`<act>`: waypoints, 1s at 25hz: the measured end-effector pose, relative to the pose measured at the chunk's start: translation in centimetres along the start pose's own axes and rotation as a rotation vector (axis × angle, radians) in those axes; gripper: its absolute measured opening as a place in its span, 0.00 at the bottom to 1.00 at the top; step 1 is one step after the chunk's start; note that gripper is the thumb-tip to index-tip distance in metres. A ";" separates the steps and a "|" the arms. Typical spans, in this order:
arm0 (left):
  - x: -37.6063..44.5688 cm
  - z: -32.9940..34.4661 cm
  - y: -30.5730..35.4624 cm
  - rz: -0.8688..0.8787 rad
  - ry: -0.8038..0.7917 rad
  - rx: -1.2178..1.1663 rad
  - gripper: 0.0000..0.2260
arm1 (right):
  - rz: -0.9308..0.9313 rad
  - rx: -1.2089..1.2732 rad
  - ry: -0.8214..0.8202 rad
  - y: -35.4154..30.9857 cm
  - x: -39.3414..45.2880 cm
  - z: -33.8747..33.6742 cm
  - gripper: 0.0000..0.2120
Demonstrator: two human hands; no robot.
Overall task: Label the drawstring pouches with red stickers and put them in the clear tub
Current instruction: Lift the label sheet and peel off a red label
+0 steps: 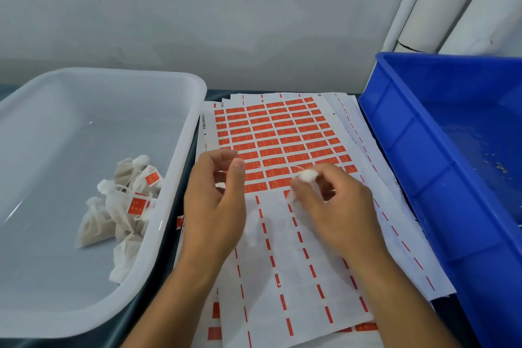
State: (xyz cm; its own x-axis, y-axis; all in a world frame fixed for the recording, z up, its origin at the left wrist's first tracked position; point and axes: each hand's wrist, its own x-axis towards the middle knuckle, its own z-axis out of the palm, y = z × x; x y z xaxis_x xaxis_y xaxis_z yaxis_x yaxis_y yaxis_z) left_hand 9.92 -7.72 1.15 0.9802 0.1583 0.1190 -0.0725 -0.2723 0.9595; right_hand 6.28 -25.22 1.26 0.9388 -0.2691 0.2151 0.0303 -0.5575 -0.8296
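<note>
Over the white sheet of red rectangular stickers on the bench, the right hand has its grip pinched on a small white drawstring pouch; the left hand's grip is narrow, fingers curled (contents blurred). Labelled pouches lie in the clear plastic tub.

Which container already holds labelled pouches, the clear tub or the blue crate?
The clear tub on the left: a heap of drawstring pouches with red stickers lies inside. The blue crate on the right shows none.
</note>
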 end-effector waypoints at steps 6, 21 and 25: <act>0.5 -1.1 -1.4 -0.022 -0.059 0.666 0.27 | 0.057 -0.104 0.108 1.3 3.0 -2.5 0.07; -0.3 -0.1 -2.6 0.017 -0.186 0.694 0.35 | 0.188 0.038 0.210 4.6 2.1 -1.9 0.15; -0.3 0.0 -2.6 0.021 -0.207 0.616 0.33 | 0.208 0.053 0.204 4.8 2.2 -1.9 0.14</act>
State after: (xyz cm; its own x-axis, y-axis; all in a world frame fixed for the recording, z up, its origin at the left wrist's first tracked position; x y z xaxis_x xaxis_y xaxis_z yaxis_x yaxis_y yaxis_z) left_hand 9.80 -7.09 -1.40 0.9994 -0.0227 0.0250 -0.0333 -0.7773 0.6282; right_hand 7.83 -30.02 -1.24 0.8383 -0.5290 0.1322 -0.1327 -0.4330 -0.8916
